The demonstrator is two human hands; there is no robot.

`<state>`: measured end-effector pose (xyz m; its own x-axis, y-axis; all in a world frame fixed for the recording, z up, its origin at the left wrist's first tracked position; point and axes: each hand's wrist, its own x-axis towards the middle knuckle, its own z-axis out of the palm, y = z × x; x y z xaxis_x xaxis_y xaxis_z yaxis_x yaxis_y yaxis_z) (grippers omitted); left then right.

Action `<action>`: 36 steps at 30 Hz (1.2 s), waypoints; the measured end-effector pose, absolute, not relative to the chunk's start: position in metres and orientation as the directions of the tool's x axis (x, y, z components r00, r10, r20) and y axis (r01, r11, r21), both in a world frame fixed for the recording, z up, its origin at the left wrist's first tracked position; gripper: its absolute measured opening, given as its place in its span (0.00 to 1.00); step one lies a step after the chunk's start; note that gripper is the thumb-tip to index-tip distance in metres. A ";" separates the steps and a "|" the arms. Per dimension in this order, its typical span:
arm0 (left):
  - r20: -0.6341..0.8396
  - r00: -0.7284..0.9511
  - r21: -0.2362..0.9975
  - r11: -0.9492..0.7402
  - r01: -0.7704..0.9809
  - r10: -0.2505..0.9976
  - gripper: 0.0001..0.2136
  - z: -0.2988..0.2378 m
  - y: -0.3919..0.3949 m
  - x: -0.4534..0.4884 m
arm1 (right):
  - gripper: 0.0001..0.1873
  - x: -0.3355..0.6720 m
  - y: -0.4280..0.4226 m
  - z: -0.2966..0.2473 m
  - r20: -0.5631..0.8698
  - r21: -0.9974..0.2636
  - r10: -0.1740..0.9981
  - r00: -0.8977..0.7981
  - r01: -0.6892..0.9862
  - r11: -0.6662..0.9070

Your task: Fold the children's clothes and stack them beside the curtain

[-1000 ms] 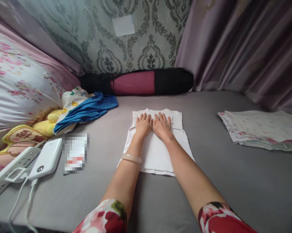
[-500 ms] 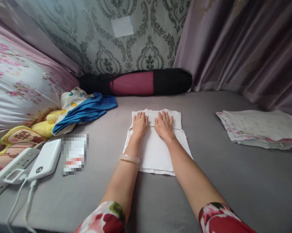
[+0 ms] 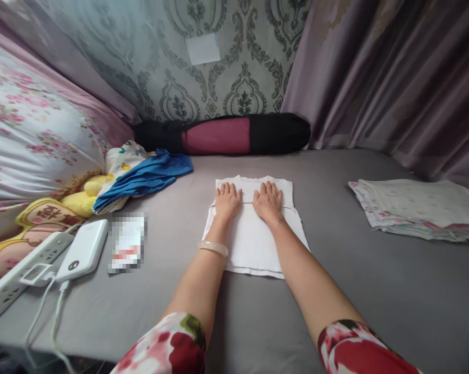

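A folded white garment (image 3: 253,244) lies flat on the grey bed sheet (image 3: 336,280) in the middle of the view. My left hand (image 3: 227,201) presses flat on its far part, fingers stretched out, a pale bangle on the wrist. My right hand (image 3: 269,201) lies flat beside it, a small gap apart, fingers spread on the same cloth. Neither hand grips anything.
A stack of folded floral cloths (image 3: 417,208) sits at the right. A black and maroon roll bag (image 3: 226,134) lies along the far wall. Blue and patterned clothes (image 3: 141,176), a floral pillow (image 3: 35,135), a white power bank (image 3: 84,252) and power strip (image 3: 20,270) crowd the left.
My hands have slid apart sideways on the white garment, from touching to a small gap between them. The camera has shifted slightly.
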<state>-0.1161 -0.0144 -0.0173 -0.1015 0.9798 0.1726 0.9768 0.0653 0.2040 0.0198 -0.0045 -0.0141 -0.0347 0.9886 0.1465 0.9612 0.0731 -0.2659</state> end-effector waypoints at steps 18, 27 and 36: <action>0.021 0.447 0.140 -0.445 0.884 0.894 0.31 -0.006 -0.100 -0.157 | 0.32 0.106 -0.092 0.006 -0.027 -0.217 0.808 -0.589 0.792 0.571; 0.027 0.452 0.162 -0.450 0.878 0.891 0.29 -0.008 -0.118 -0.159 | 0.32 0.112 -0.099 0.004 -0.033 -0.189 0.808 -0.589 0.797 0.573; 0.090 0.635 0.411 -0.609 0.678 0.767 0.21 0.015 -0.146 -0.145 | 0.35 0.112 -0.123 0.015 -0.091 -0.315 0.730 -0.678 0.715 0.624</action>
